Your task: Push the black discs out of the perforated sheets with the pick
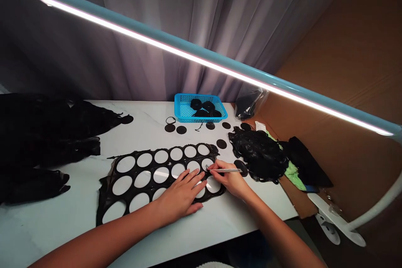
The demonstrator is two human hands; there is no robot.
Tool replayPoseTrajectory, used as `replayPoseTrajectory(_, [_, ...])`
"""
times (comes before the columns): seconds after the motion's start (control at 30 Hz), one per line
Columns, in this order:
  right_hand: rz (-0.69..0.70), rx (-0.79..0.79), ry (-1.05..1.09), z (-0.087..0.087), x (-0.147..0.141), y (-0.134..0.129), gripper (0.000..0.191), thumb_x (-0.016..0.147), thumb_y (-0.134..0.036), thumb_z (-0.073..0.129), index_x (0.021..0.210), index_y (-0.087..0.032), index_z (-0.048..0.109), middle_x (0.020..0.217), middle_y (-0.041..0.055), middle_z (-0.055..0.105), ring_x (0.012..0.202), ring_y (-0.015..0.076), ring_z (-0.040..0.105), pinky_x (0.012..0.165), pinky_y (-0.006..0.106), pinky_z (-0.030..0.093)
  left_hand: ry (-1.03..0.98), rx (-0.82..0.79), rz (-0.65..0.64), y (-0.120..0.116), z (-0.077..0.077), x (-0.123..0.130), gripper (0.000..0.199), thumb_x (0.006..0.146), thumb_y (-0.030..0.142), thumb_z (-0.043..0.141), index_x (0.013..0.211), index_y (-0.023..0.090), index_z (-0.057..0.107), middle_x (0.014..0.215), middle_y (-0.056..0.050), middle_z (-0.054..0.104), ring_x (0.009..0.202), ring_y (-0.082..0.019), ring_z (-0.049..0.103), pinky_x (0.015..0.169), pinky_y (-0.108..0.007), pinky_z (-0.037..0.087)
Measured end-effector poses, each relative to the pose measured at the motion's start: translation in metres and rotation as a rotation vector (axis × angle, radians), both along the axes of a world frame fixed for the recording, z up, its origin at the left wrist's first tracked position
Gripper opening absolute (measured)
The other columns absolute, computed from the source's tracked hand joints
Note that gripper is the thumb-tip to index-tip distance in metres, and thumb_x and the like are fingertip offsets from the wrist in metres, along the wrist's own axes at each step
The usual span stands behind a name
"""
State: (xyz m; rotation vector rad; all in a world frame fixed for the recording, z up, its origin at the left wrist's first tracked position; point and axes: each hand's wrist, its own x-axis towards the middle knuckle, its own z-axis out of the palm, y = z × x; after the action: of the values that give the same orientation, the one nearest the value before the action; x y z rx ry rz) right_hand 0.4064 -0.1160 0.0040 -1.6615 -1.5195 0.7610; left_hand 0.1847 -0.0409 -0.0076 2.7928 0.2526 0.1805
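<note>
Working on the black sheet (153,160) with rows of round holes, flat on the white marble table (40,234); the sheet sits near the front edge, and the table shows through the holes. My left hand (180,197) is pressed flat on the sheet's right half, fingers spread apart, palm down, pinning it. My right hand (228,178) grips a thin silver tool (228,170) between thumb and fingers, fingers close together, clamped on it. Tool lies nearly level, tip at the rim of a hole near the sheet's far right corner; can't tell if it actually touches. So the step in hand is tool work at that hole edge, sheet held down. Both forearms come in from the bottom corners, wrists low, right wrist bent a bit. Just beyond the sheet are loose black discs (221,143), one (241,167) just past the tool. Right of those, a heap of black curly material (257,153). Further back, a blue plastic basket (180,106) holds more dark pieces. Long black bundles (47,134) lie at the left.
</note>
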Motion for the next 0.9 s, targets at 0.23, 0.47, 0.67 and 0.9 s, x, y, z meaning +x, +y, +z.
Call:
replayPoseTrajectory(0.23, [0.048, -0.004, -0.088, 0.003, 0.000, 0.002, 0.013, 0.089, -0.024, 0.057, 0.077, -0.022, 0.062, 0.091, 0.0037, 0.071, 0.085, 0.0201, 0.062, 0.076, 0.033, 0.048, -0.007, -0.002, 0.001, -0.002, -0.005, -0.003, 0.062, 0.091, 0.040, 0.060, 0.145, 0.021, 0.037, 0.153, -0.013, 0.037, 0.143, -0.030, 0.030, 0.115, -0.050, 0.026])
replayPoseTrajectory(0.47, [0.049, 0.004, -0.202, 0.003, -0.008, 0.002, 0.011, 0.089, -0.020, 0.056, 0.081, -0.023, 0.063, 0.086, 0.0027, 0.071, 0.080, 0.0205, 0.061, 0.076, 0.035, 0.046, -0.052, -0.031, 0.014, -0.003, -0.005, -0.003, 0.059, 0.092, 0.040, 0.058, 0.145, 0.024, 0.037, 0.153, -0.011, 0.038, 0.142, -0.029, 0.031, 0.116, -0.049, 0.025])
replayPoseTrajectory(0.67, [0.047, -0.015, -0.237, 0.003, -0.006, 0.003, 0.011, 0.090, -0.020, 0.055, 0.082, -0.023, 0.061, 0.087, 0.0018, 0.071, 0.081, 0.0201, 0.062, 0.078, 0.035, 0.044, -0.029, -0.018, 0.009, -0.004, -0.003, -0.003, 0.059, 0.092, 0.040, 0.059, 0.144, 0.022, 0.038, 0.153, -0.012, 0.037, 0.142, -0.029, 0.031, 0.115, -0.050, 0.026])
replayPoseTrajectory(0.9, [0.131, 0.114, -0.608, -0.003, -0.024, -0.004, 0.017, 0.091, -0.012, 0.050, 0.099, -0.022, 0.061, 0.095, 0.0083, 0.071, 0.099, 0.0264, 0.057, 0.086, 0.043, 0.033, -0.065, -0.056, 0.009, -0.003, -0.006, -0.004, 0.064, 0.091, 0.039, 0.058, 0.148, 0.024, 0.031, 0.153, -0.010, 0.037, 0.143, -0.028, 0.029, 0.117, -0.049, 0.022])
